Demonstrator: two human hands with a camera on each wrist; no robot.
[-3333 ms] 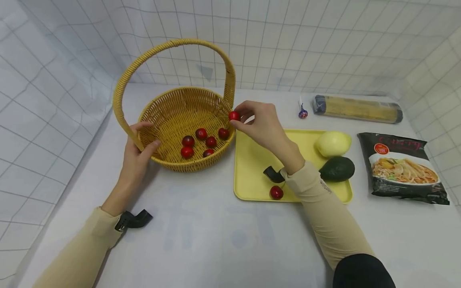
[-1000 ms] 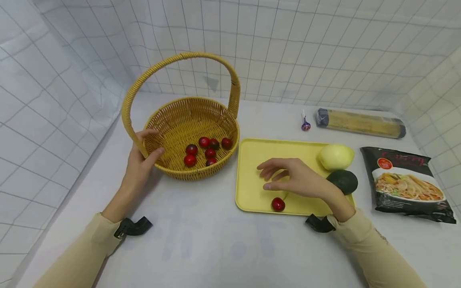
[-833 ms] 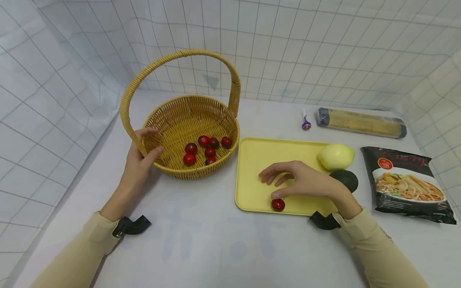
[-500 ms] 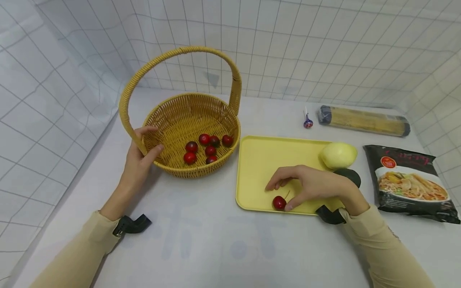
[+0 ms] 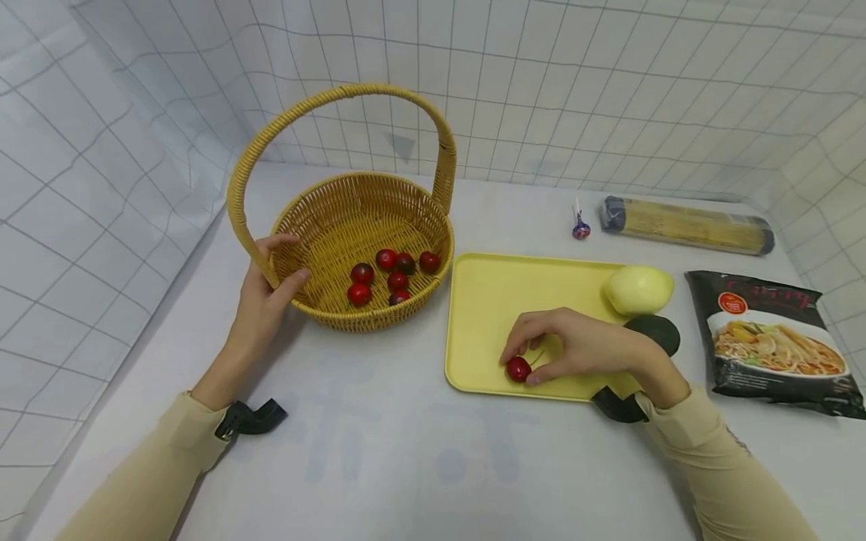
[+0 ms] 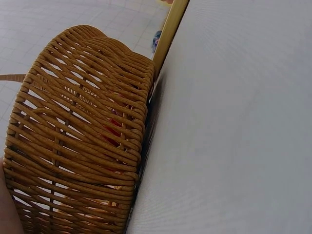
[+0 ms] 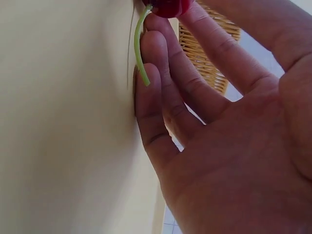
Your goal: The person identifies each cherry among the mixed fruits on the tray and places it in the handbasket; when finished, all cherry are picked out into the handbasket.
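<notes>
My left hand (image 5: 264,293) grips the left rim of a woven basket (image 5: 358,319) with a tall arched handle, thumb inside. Several dark red cherries (image 5: 386,260) lie in the basket, toward its right and front. Over the yellow tray (image 5: 473,300), my right hand (image 5: 575,346) pinches a cherry (image 5: 519,369) between thumb and forefinger near the tray's front edge. Its green stem (image 7: 139,48) shows in the right wrist view, beside the other fingers. The left wrist view shows the basket's woven side (image 6: 78,131) close up, with red glimpsed through the gaps.
A lemon (image 5: 639,290) and a dark avocado (image 5: 655,333), partly behind my right hand, sit on the tray's right. Beyond are a lollipop (image 5: 580,225), a long wrapped yellow pack (image 5: 690,225) and a black noodle packet (image 5: 778,342). Gridded white sheets surround the table.
The cherry held at the basket's rim earlier now lies in the basket. My right hand has gone back to the tray and closed its fingertips on another cherry. My left hand keeps its hold.
</notes>
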